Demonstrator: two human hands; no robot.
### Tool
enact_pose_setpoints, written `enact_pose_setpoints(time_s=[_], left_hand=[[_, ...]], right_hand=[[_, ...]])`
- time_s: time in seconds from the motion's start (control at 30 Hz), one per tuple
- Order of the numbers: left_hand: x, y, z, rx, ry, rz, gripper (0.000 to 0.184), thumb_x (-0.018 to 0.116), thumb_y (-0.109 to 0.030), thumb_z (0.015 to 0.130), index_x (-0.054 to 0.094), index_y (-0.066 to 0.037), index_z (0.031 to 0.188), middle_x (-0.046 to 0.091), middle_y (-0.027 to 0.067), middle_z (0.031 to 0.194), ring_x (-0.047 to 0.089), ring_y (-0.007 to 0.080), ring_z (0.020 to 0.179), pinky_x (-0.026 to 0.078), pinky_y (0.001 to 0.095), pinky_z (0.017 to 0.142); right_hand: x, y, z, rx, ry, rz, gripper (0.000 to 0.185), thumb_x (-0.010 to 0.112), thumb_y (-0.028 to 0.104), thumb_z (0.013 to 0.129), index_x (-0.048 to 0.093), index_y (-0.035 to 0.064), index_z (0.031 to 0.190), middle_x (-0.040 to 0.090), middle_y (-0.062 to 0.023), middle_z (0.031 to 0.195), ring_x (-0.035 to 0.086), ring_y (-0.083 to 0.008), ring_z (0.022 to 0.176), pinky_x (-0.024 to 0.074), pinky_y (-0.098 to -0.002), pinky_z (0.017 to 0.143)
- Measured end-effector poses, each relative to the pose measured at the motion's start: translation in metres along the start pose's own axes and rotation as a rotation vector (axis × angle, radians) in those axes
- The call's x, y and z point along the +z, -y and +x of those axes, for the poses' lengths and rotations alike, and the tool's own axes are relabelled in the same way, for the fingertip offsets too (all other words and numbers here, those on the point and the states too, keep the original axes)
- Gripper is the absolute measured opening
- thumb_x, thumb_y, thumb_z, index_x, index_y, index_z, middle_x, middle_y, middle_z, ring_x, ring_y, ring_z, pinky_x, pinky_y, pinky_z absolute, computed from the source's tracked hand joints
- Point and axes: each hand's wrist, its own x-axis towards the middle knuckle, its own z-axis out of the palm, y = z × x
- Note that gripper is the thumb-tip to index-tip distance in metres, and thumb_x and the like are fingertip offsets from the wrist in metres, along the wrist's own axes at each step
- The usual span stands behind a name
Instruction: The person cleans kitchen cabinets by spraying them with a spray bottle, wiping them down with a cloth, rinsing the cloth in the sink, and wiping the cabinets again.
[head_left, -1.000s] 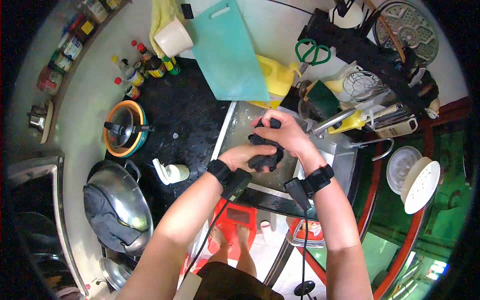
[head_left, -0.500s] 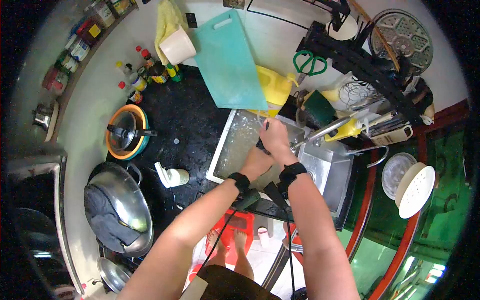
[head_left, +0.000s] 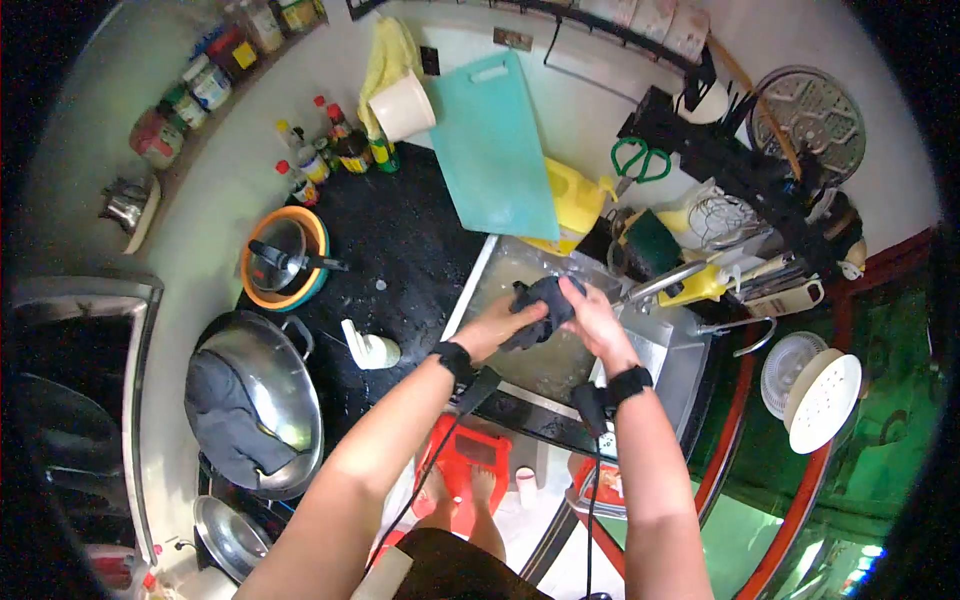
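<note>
A bunched dark grey cloth (head_left: 543,318) is held between my two hands over the water-filled sink (head_left: 525,372). My left hand (head_left: 497,327) grips its left side, thumb across the front. On the other side my right hand (head_left: 594,322) is closed on the cloth, with the thumb pressed on top. Parts of the fingers are hidden behind the fabric. A metal faucet (head_left: 668,281) reaches over the sink just right of my right hand. Another dark grey cloth (head_left: 232,425) lies in a large steel wok (head_left: 290,385) at the left.
A white pump bottle (head_left: 372,350) stands on the black counter (head_left: 400,225). Behind the sink are a teal cutting board (head_left: 495,150) and a yellow jug (head_left: 575,205). An orange-rimmed basin (head_left: 318,230) with a lid sits at left. Below, my feet are on a red stool (head_left: 462,500).
My hands have moved apart from a stacked, twisting grip to side by side. The cloth, mostly hidden before, now shows bunched between them. The camera view has shifted slightly.
</note>
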Motion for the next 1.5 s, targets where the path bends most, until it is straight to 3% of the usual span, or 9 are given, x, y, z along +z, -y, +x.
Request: enact_pose_setpoints(time_s=[0.17, 0.2, 0.6, 0.73, 0.9, 1.03, 1.13, 1.37, 1.5], left_hand=[[0.001, -0.04, -0.049, 0.236, -0.211, 0.44, 0.053, 0.044, -0.044, 0.099, 0.058, 0.007, 0.109, 0.066, 0.0134, 0.1, 0.06, 0.0215, 0.086, 0.047, 0.0323, 0.083], [-0.006, -0.043, -0.055, 0.182, -0.251, 0.576, 0.056, 0.041, -0.042, 0.1, 0.054, 0.011, 0.117, 0.061, 0.0299, 0.109, 0.059, 0.0423, 0.105, 0.045, 0.0398, 0.09], [0.075, -0.226, -0.215, 0.661, -0.424, 0.593, 0.034, 0.039, -0.028, 0.101, 0.054, 0.002, 0.1, 0.06, 0.0141, 0.086, 0.055, 0.0189, 0.08, 0.045, 0.0336, 0.078], [0.094, -0.286, -0.271, 0.74, -0.421, 0.9, 0.038, 0.042, -0.03, 0.098, 0.056, 0.005, 0.106, 0.062, 0.0277, 0.098, 0.059, 0.0441, 0.093, 0.049, 0.0445, 0.078], [0.111, -0.307, -0.321, 0.605, -0.42, 1.27, 0.04, 0.047, -0.038, 0.095, 0.061, -0.001, 0.097, 0.063, 0.0263, 0.082, 0.064, 0.0397, 0.079, 0.05, 0.0467, 0.07], [0.112, -0.313, -0.338, 0.548, -0.125, 1.025, 0.036, 0.069, -0.034, 0.086, 0.063, 0.001, 0.092, 0.065, 0.0144, 0.077, 0.062, 0.0202, 0.073, 0.049, 0.0334, 0.068], [0.108, -0.336, -0.337, 0.576, 0.089, 0.729, 0.029, 0.076, -0.021, 0.081, 0.064, 0.0, 0.096, 0.063, -0.0001, 0.085, 0.054, 0.0076, 0.08, 0.046, 0.0262, 0.074], [0.198, -0.506, -0.355, 1.046, 0.005, 0.314, 0.047, 0.072, -0.019, 0.085, 0.052, 0.0, 0.123, 0.058, 0.0063, 0.11, 0.057, 0.0115, 0.094, 0.048, 0.0279, 0.084], [0.223, -0.537, -0.356, 1.449, -0.402, 0.71, 0.064, 0.069, -0.017, 0.084, 0.036, -0.001, 0.137, 0.044, 0.0166, 0.132, 0.05, 0.028, 0.115, 0.042, 0.0382, 0.097]], right_hand=[[0.013, 0.008, -0.065, -0.377, -0.075, -0.336, 0.034, 0.068, 0.025, 0.089, 0.056, 0.0008, 0.11, 0.065, -0.0081, 0.097, 0.058, -0.0138, 0.091, 0.0478, -0.0296, 0.081], [0.017, 0.015, -0.084, -0.393, -0.078, -0.37, 0.032, 0.07, 0.02, 0.086, 0.057, 0.0004, 0.108, 0.065, -0.0098, 0.097, 0.058, -0.0151, 0.093, 0.0464, -0.0298, 0.084], [0.081, 0.134, -0.255, -0.467, 0.334, -0.691, 0.044, 0.073, 0.018, 0.079, 0.054, 0.0021, 0.116, 0.065, -0.0085, 0.106, 0.057, -0.0139, 0.1, 0.0454, -0.0304, 0.089], [0.088, 0.169, -0.294, -0.287, 0.365, -0.543, 0.041, 0.069, 0.026, 0.088, 0.061, -0.0004, 0.117, 0.06, -0.0031, 0.118, 0.053, -0.0094, 0.103, 0.0457, -0.029, 0.088], [0.086, 0.194, -0.357, -0.771, -0.41, -1.575, 0.033, 0.067, 0.039, 0.082, 0.067, 0.0075, 0.092, 0.066, -0.0197, 0.079, 0.066, -0.0329, 0.082, 0.052, -0.0444, 0.071], [0.087, 0.236, -0.416, -0.296, -0.097, -0.913, 0.019, 0.057, 0.015, 0.09, 0.065, 0.0048, 0.104, 0.067, -0.0113, 0.072, 0.067, -0.0199, 0.063, 0.0533, -0.0345, 0.057], [0.073, 0.247, -0.437, -0.506, -0.179, -0.471, 0.025, 0.052, 0.002, 0.088, 0.062, 0.0017, 0.111, 0.067, -0.0095, 0.073, 0.065, -0.0136, 0.061, 0.0523, -0.0296, 0.055], [0.085, 0.407, -0.51, -1.513, -0.687, -0.528, 0.066, 0.061, 0.002, 0.085, 0.027, -0.0014, 0.141, 0.046, -0.0253, 0.133, 0.053, -0.0346, 0.117, 0.0404, -0.0405, 0.101], [0.064, 0.483, -0.457, -1.57, -1.324, -0.989, 0.078, 0.062, 0.032, 0.085, 0.024, 0.0021, 0.145, 0.043, -0.022, 0.135, 0.042, -0.0431, 0.12, 0.024, -0.0572, 0.106]])
